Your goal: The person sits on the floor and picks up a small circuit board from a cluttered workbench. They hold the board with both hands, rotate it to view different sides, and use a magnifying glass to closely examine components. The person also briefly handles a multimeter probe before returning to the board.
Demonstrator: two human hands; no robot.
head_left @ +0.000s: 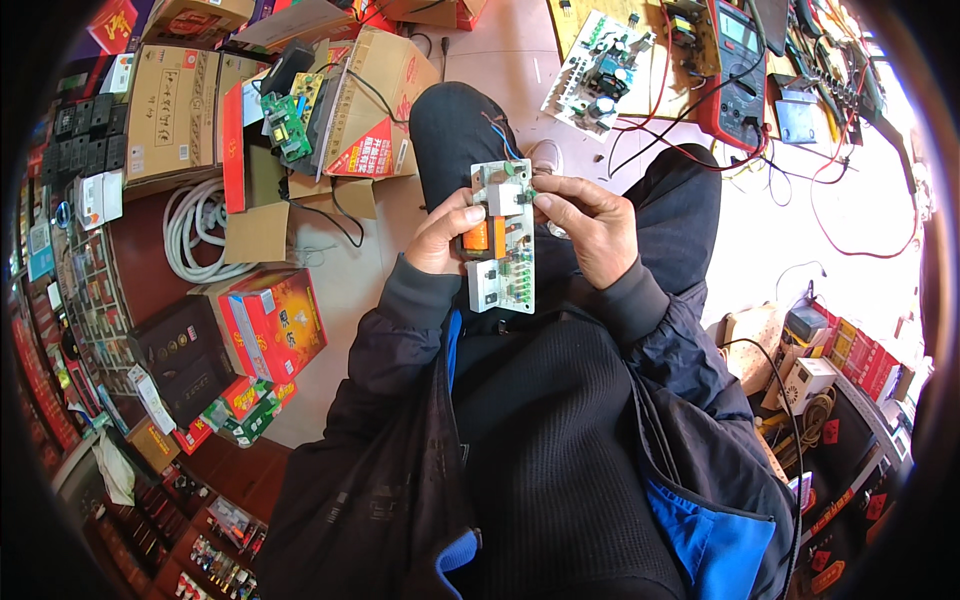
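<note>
Above my lap, my left hand grips a long narrow circuit board by its left edge, thumb on top. The board stands lengthwise and carries pale metal heat sinks, an orange-wrapped transformer and a row of small green parts. Brown and blue wires come off its far end. At the board's upper right edge, my right hand is closed in a pinch, thumb and forefinger together beside a small green part. Whether that part lies between the fingertips or sits on the board, I cannot tell.
A second populated circuit board lies on the wooden table at the far right. Beside it is a red multimeter with trailing leads. Left stand an open carton with a green board, coiled white cable and a red box.
</note>
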